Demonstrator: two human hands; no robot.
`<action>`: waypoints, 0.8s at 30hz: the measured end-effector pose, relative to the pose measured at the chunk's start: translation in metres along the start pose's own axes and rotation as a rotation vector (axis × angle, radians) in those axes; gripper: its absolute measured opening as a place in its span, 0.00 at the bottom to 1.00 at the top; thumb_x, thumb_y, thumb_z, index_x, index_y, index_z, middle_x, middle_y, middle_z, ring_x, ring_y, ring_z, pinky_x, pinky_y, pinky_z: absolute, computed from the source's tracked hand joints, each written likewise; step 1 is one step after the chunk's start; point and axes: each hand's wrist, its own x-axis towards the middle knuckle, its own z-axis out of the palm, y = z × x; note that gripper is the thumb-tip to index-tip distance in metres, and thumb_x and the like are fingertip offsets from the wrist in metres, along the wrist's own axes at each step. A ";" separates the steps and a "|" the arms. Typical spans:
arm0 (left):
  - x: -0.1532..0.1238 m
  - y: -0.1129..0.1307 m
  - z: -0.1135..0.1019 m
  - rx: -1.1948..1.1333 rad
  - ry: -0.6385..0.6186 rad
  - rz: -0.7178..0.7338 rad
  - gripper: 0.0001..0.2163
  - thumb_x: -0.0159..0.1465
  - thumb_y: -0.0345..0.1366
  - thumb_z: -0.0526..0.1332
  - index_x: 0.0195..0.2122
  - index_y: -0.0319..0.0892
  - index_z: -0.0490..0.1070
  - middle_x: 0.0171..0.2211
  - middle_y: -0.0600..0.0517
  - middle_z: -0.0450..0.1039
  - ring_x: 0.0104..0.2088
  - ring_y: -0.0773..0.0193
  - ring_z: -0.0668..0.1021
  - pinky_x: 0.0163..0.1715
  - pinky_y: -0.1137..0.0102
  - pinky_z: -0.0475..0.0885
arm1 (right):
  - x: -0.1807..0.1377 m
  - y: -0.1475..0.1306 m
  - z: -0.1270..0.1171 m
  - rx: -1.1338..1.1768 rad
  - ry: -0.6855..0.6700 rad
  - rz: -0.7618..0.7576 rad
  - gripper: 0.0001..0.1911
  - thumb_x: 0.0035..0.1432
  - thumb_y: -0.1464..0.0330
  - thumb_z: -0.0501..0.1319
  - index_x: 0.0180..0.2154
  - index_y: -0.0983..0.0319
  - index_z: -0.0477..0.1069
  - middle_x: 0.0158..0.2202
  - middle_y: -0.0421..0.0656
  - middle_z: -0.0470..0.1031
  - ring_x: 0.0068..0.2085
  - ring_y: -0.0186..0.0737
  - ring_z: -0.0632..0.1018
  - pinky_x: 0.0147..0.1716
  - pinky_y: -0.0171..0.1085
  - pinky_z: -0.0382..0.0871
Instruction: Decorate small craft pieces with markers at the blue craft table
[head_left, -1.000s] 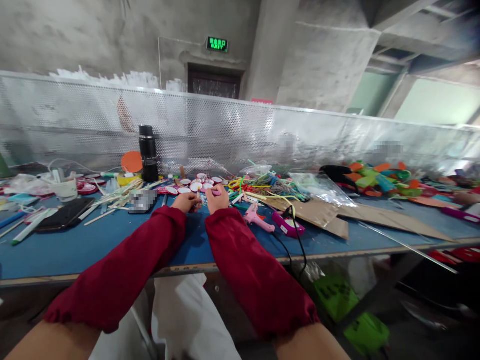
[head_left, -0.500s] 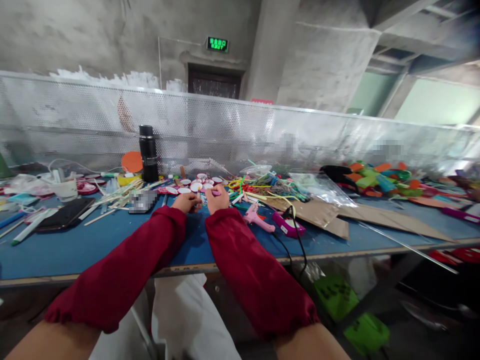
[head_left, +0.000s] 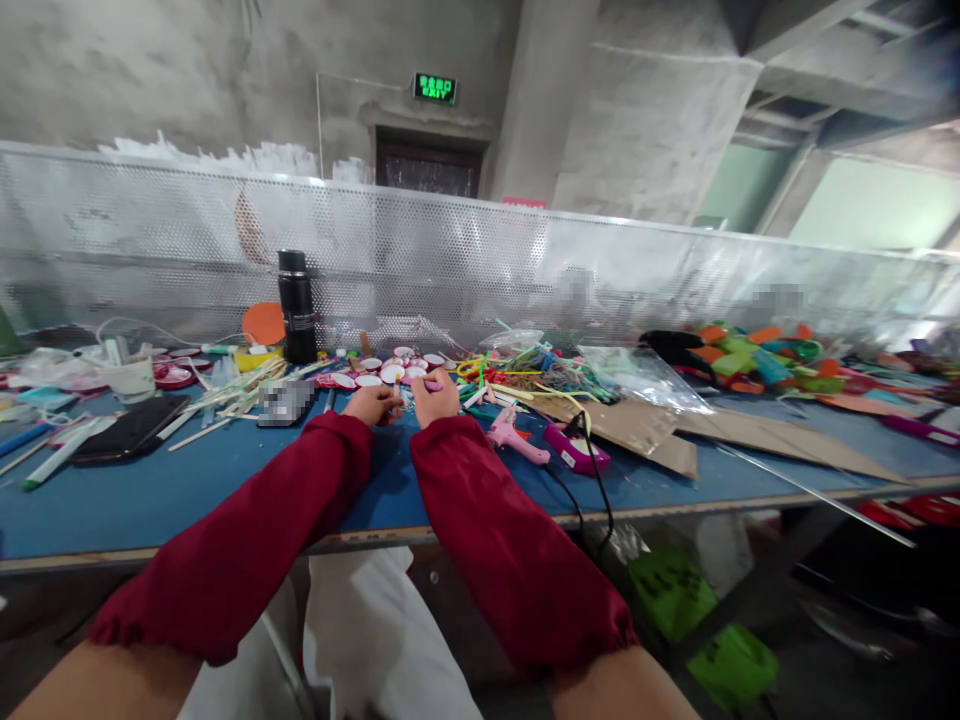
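1. My left hand [head_left: 373,405] is resting low over the blue tabletop [head_left: 112,510], its fingers drawing close together at the tips; I cannot tell whether they are pinching anything, as the view is too small there.
2. My right hand [head_left: 436,400] is facing it just beside, with a narrow gap between the two, and its curled fingers are holding a slim mauve pen-like piece [head_left: 433,386], which is showing at the top of that grip.
3. White round discs with red rims [head_left: 368,380] are lying in a cluster just beyond my fingertips.
4. A heap of thin multicoloured strands [head_left: 536,370] is spreading to the right of my right hand.
5. Nearer me on that side, a pink plastic glue gun [head_left: 517,438] is lying beside a purple block-shaped object [head_left: 574,455], with a black cable [head_left: 610,515] hanging over the table edge.
6. On my left, pale thin sticks [head_left: 244,388] are lying in a loose pile, and a black cylindrical bottle [head_left: 298,315] is standing upright behind, near a grey perforated metal screen [head_left: 420,260].
7. Dark red sleeves [head_left: 510,540] are covering both my forearms.
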 end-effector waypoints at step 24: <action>0.000 0.001 -0.001 -0.001 -0.002 0.027 0.11 0.54 0.39 0.65 0.23 0.37 0.68 0.18 0.55 0.70 0.16 0.72 0.69 0.16 0.76 0.62 | 0.000 0.004 0.003 0.036 -0.065 -0.025 0.08 0.48 0.65 0.57 0.21 0.59 0.62 0.22 0.34 0.67 0.26 0.32 0.66 0.28 0.32 0.59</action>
